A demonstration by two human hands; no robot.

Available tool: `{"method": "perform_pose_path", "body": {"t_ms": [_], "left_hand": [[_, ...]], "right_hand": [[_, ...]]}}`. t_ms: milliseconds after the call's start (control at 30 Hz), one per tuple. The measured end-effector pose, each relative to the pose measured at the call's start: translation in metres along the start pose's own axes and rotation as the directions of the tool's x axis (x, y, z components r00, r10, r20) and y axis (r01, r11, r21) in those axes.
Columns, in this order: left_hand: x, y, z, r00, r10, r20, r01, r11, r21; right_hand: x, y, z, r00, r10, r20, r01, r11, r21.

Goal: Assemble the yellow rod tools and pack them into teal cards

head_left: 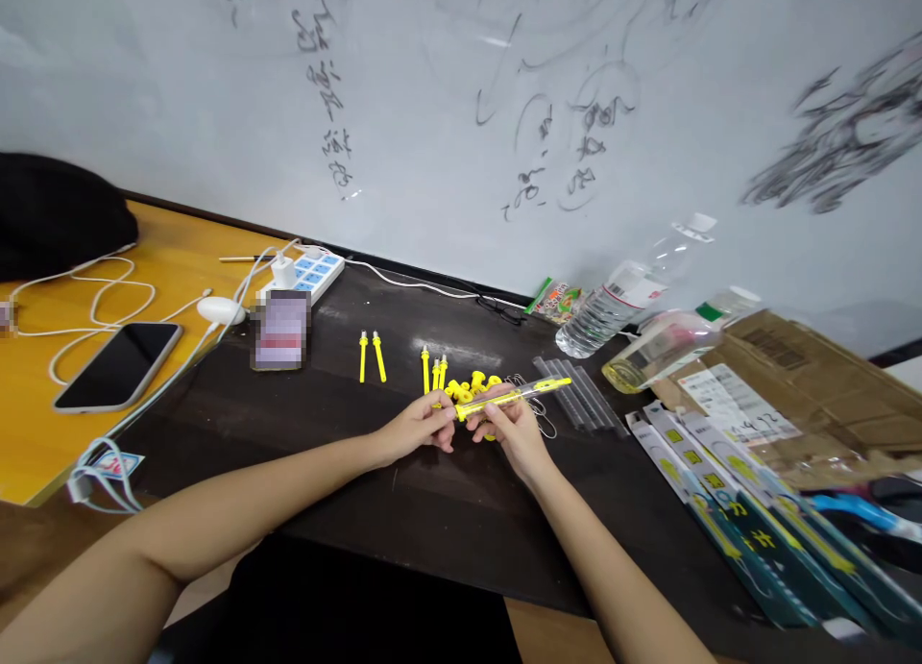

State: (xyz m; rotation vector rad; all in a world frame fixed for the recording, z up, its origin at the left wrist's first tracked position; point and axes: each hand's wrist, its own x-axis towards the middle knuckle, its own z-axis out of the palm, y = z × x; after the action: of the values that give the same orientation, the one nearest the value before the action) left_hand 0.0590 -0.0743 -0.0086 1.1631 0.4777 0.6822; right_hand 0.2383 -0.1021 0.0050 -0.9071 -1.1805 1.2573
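Both hands meet over the dark table around a tubular spring scale, a clear tube with yellow parts inside and a yellow tip pointing right. My left hand has its fingers closed at the scale's yellow left end. Around the tube's middle, my right hand is wrapped with thumb and fingers. Just behind the hands lies a pile of yellow spool-shaped caps, partly hidden. Beside it are several yellow rods with metal ends, and farther left are two more yellow rods. Metal wire hooks lie right of the pile.
Several clear tubes lie to the right, near a water bottle, a tilted second bottle, a cardboard package and blister packs. On the left are a power strip, two phones and white cables.
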Motion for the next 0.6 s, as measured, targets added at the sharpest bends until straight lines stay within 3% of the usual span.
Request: {"method": "perform_pose_path", "body": {"t_ms": [200, 300, 400, 500, 600], "left_hand": [[-0.0027, 0.0007, 0.0004, 0.989, -0.094, 0.117, 0.101, 0.993, -0.054], [-0.0044, 0.0039, 0.001, 0.975, -0.093, 0.203, 0.105, 0.994, -0.045], [-0.0035, 0.0055, -0.0002, 0.975, -0.067, 0.213, 0.073, 0.997, -0.018], [-0.0032, 0.0056, -0.0009, 0.987, -0.029, 0.16, 0.012, 0.994, 0.109], [-0.0079, 0.0083, 0.002, 0.997, 0.041, 0.065, -0.064, 0.91, 0.41]], "right_hand": [[-0.0011, 0.0002, -0.0006, 0.999, 0.0, 0.046, -0.001, 1.0, 0.018], [-0.0013, -0.0003, 0.0009, 0.999, 0.008, 0.042, -0.008, 1.0, -0.008], [-0.0008, -0.0006, 0.0017, 1.0, -0.021, 0.014, 0.022, 0.997, -0.076], [0.0002, 0.0009, 0.001, 0.999, -0.046, -0.004, 0.044, 0.983, -0.18], [0.0008, 0.0036, -0.0001, 0.999, -0.032, -0.007, 0.03, 0.971, -0.236]]}}
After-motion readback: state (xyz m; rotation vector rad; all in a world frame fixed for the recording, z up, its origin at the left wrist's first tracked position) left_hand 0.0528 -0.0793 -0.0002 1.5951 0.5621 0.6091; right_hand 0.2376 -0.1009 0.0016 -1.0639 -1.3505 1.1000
